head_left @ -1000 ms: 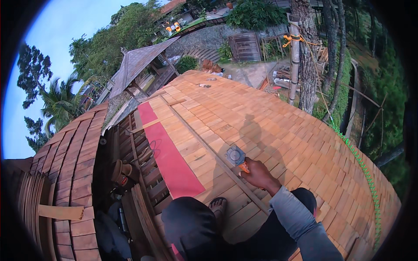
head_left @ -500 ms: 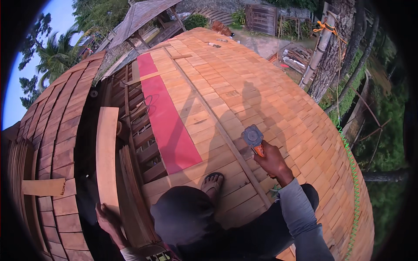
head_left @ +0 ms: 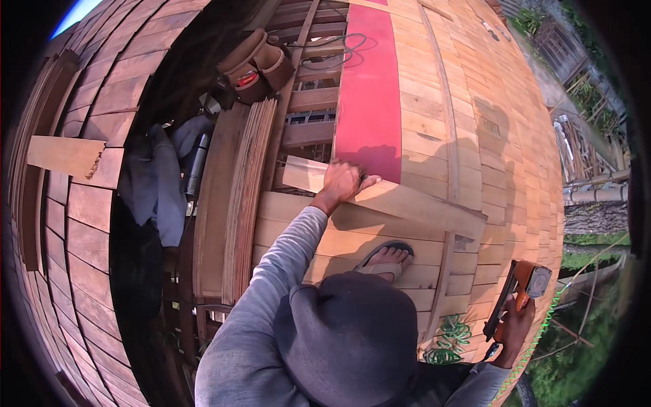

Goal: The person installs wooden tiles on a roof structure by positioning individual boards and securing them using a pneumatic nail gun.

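A long pale wooden board (head_left: 413, 202) lies crosswise on the roof, over the lower end of the red sheet (head_left: 369, 88). My left hand (head_left: 342, 184) grips it near its left end, fingers curled over the far edge and thumb stuck out to the right. Out to the right, my right hand (head_left: 517, 324) is wrapped round the handle of an orange and black nail gun (head_left: 527, 279), held apart from the board. A sandaled foot (head_left: 390, 259) rests on the shingles just below the board. Dark cloth covers the lower middle of the view.
Left of the board stands a stack of thin boards (head_left: 249, 203), with a tool pouch (head_left: 261, 64) beyond it. Open battens (head_left: 308, 132) show gaps beside the red sheet. A dark gap separates the older shingled roof (head_left: 95, 224). A green coiled hose (head_left: 536, 346) runs along the right edge.
My view has turned and dropped closer to the roof. My left hand has carried the board from the left gap onto the shingles. The nail gun has shifted to the lower right.
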A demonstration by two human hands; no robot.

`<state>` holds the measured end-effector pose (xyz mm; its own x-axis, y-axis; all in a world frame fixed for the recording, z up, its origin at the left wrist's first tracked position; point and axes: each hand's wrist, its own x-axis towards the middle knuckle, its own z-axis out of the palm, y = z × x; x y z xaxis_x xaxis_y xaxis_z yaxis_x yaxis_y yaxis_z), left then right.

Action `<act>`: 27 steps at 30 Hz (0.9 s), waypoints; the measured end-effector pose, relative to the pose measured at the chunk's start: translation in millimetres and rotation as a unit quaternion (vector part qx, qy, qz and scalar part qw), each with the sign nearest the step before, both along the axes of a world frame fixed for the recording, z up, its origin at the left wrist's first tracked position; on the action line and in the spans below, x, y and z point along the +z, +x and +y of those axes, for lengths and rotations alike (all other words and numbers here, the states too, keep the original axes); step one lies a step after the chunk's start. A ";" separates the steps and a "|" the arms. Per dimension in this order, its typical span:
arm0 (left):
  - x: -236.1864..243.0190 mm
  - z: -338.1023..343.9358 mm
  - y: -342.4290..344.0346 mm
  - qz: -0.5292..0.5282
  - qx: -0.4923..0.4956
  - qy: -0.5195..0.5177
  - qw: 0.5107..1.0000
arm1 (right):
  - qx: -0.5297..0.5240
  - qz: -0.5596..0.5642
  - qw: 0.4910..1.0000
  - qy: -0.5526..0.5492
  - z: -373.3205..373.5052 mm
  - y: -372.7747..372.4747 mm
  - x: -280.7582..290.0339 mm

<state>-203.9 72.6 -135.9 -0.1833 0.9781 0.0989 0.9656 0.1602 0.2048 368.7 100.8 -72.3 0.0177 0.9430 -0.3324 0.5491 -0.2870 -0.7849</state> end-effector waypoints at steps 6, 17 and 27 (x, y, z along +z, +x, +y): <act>-34.0 4.6 -46.7 0.053 0.042 -0.076 0.995 | -0.027 -0.021 0.998 -0.059 15.6 -11.0 -9.7; -41.8 -28.2 -82.2 0.063 0.040 -0.069 0.995 | -0.054 -0.096 0.990 -0.093 30.2 -96.4 8.7; -56.7 -40.9 -71.7 0.023 0.163 -0.094 0.982 | -0.023 -0.036 0.994 -0.099 74.9 -189.6 4.6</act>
